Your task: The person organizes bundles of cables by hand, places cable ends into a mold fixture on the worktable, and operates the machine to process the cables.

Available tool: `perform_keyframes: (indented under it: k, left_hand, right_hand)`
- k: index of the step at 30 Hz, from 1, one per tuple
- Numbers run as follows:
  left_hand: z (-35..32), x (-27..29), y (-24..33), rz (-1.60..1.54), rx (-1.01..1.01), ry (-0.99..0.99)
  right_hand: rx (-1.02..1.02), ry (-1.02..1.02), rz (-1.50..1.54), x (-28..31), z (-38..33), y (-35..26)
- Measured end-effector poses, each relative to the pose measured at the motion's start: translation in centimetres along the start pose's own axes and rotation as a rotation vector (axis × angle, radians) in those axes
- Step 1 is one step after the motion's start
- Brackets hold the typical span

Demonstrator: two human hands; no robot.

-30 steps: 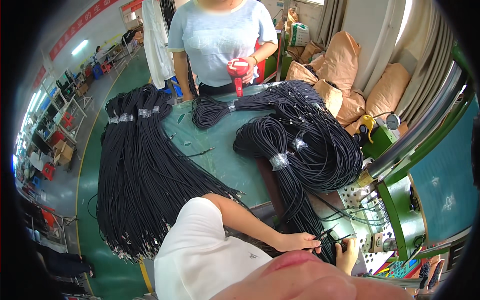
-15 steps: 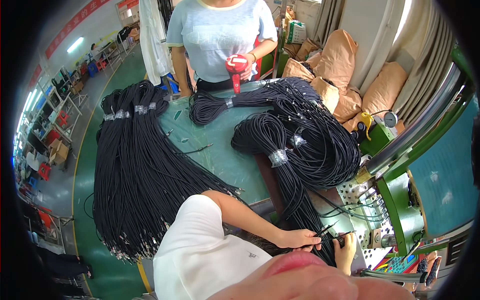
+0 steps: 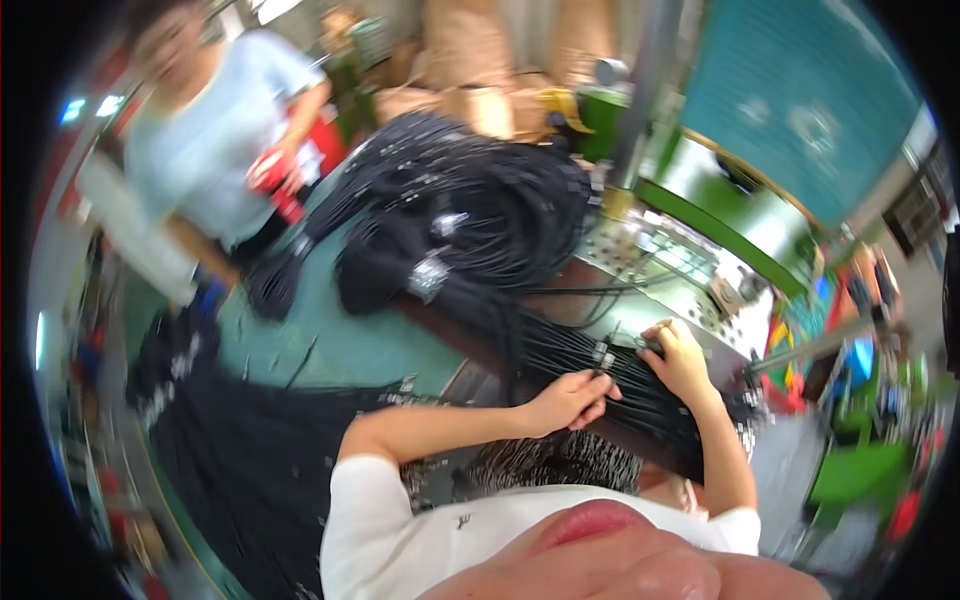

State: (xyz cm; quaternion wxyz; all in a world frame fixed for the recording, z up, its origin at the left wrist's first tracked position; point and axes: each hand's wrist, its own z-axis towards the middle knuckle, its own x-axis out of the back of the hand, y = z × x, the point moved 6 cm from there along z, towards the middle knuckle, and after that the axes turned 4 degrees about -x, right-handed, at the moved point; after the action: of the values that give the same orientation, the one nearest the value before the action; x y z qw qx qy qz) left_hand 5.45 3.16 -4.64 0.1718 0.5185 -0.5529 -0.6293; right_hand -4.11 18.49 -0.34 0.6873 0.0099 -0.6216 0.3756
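Next to the machine bed, my left hand (image 3: 570, 402) is closed in a pinch on a black cable (image 3: 604, 362) with a metal tip pointing up. Just right of it, my right hand (image 3: 682, 362) curls its fingers round the dark end of another black cable; blur hides the exact grip. Both hands are over a long bundle of black cables (image 3: 540, 335), which runs down from a coil tied with clear wrap (image 3: 429, 277). The hands are a small gap apart.
A larger heap of coiled black cables (image 3: 520, 200) lies beyond. More cables (image 3: 250, 450) drape over the left of the green tabletop (image 3: 260, 345). A perforated metal machine bed (image 3: 640, 260) with a green frame stands right. A co-worker across the table holds a red handheld device (image 3: 272, 178).
The view has swung to the right, so the table and co-worker appear farther left and the machine nearer the middle. My right forearm now shows. Both hands stay by the cable bundle.
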Motion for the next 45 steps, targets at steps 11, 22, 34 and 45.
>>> perform_keyframes:
  k: [11, 22, 34, 45]
  left_hand:
    - [0.2, 0.1, 0.1, -0.016, 0.007, 0.019]
    - [0.5, 0.4, -0.3, -0.036, -0.114, -0.042]
    - [0.0, -0.6, 0.0, 0.207, -0.18, -0.077]
    - [-0.1, -1.1, -0.2, 0.42, -0.066, -0.098]
  right_hand:
    - [0.069, -0.008, -0.061, -0.4, 0.1, 0.4]
    - [-0.022, 0.17, -0.472, 3.9, -13.0, -8.0]
    - [-0.152, 0.169, -0.579, 1.5, -15.8, -2.7]
    - [-0.118, 0.289, -0.509, 1.8, -16.6, -2.5]
